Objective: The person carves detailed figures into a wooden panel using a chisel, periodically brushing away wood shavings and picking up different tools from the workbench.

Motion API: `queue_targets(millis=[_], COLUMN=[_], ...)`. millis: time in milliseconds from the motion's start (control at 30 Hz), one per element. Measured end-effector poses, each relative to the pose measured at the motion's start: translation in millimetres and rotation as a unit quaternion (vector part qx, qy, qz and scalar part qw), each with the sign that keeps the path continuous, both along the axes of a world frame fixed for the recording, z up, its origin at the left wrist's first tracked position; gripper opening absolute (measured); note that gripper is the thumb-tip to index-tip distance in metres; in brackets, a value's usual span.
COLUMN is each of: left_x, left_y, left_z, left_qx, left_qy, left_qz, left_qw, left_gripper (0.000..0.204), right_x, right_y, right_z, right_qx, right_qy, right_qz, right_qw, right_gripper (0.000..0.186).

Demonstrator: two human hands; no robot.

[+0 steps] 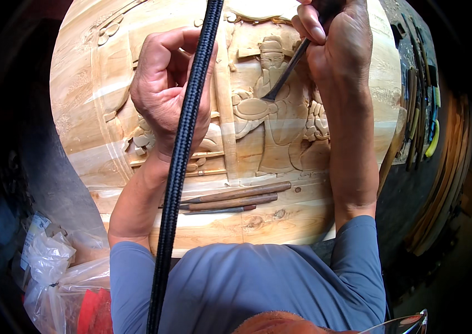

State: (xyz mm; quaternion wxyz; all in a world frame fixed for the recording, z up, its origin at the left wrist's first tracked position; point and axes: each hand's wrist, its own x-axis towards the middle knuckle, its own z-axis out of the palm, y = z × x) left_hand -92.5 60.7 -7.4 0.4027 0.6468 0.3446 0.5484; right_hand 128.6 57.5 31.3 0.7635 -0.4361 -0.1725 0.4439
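Observation:
A large pale wooden panel [82, 83] lies before me, carved in relief. My right hand [343, 50] is closed round a chisel [291, 69] at its far right part. The chisel's dark blade slants down to the left, its flared tip at the chest of a carved robed figure [272, 58] with a hat. My left hand [163, 92] is over the carving at left, fingers curled in. A black braided cord [191, 100] crosses in front of it and hides its fingertips, so I cannot see whether anything is held.
Several wooden-handled carving tools [241, 192] lie on the near part of the panel. More hand tools [414, 103] are lined up at the right, beside long brown wooden strips [442, 178]. A clear plastic bag [52, 267] with something red [95, 312] stands at lower left.

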Motion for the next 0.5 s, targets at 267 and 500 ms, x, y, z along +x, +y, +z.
queue_targets(millis=[267, 500], left_x=[-1.0, 1.0], left_y=[0.9, -0.6], left_z=[-1.1, 0.3], left_qx=[0.009, -0.003], left_qy=[0.001, 0.007], left_qz=[-0.001, 0.008], left_qw=[1.0, 1.0], left_gripper=[0.017, 0.016], right_x=[0.6, -0.1], right_y=[-3.0, -10.0], right_z=[-0.3, -4.4], right_qx=[0.003, 0.009], right_qy=[-0.006, 0.012], right_qz=[-0.038, -0.05], right_qw=[0.999, 0.999], right_gripper=[0.038, 0.038])
